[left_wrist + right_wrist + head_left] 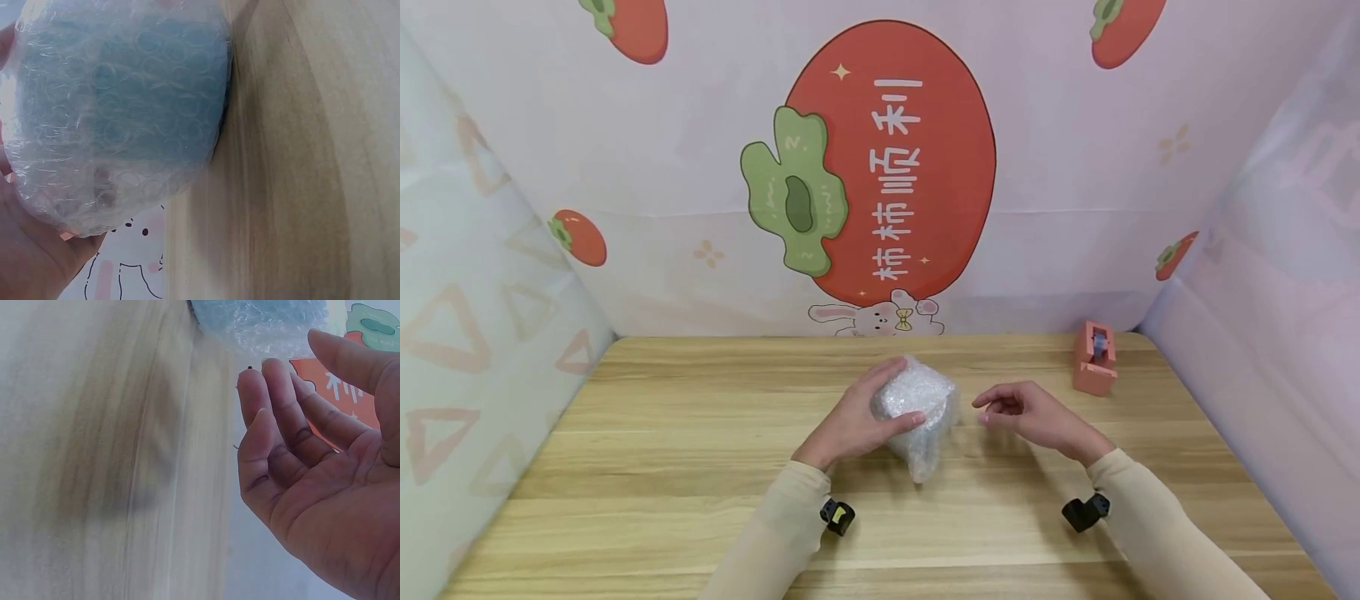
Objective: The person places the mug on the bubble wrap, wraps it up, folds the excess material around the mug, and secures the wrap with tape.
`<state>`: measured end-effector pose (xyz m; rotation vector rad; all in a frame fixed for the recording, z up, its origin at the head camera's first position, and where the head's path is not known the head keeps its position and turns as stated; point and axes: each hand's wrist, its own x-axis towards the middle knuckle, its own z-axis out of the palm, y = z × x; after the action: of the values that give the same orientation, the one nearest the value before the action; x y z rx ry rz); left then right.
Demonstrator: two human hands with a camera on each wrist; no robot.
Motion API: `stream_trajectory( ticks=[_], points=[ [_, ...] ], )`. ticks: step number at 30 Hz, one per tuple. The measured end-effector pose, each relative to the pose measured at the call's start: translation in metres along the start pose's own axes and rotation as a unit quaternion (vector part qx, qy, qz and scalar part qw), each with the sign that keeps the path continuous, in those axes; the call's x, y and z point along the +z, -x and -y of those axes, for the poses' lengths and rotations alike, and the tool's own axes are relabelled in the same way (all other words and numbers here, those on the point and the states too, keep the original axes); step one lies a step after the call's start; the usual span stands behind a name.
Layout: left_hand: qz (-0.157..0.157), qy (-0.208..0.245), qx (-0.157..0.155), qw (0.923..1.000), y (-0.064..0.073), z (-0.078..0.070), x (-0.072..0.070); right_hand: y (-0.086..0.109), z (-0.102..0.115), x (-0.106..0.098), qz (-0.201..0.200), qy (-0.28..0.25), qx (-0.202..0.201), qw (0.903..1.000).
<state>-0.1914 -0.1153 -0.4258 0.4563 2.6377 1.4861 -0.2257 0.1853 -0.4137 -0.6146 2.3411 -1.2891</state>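
A bundle wrapped in clear bubble wrap (919,393) rests on the wooden table, with a loose flap of wrap (922,460) toward the person. My left hand (856,423) grips its left side, thumb across the near face and fingers around the far side. Through the bubble wrap (125,94) in the left wrist view a light blue surface shows, but what it is stays unclear. To the right of the bundle and apart from it hovers my right hand (1037,415). In the right wrist view its fingers (284,403) are loosely bent and hold nothing.
A pink tape dispenser (1094,367) with a roll of tape stands at the back right of the wooden table (662,467). Printed cloth walls (1045,150) enclose the back and both sides. A black wrist camera sits on each forearm.
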Motion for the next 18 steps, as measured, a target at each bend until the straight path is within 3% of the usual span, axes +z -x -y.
stream_trajectory(
  ticks=[8,18],
  points=[
    [-0.02,-0.038,0.021,0.9989,0.001,-0.003,-0.002,0.006,-0.001,0.002,-0.006,0.003,-0.006,1.0],
    [-0.094,-0.108,0.032,0.9892,0.007,-0.011,-0.001,-0.005,0.014,0.012,-0.067,0.015,-0.045,0.9966]
  ],
)
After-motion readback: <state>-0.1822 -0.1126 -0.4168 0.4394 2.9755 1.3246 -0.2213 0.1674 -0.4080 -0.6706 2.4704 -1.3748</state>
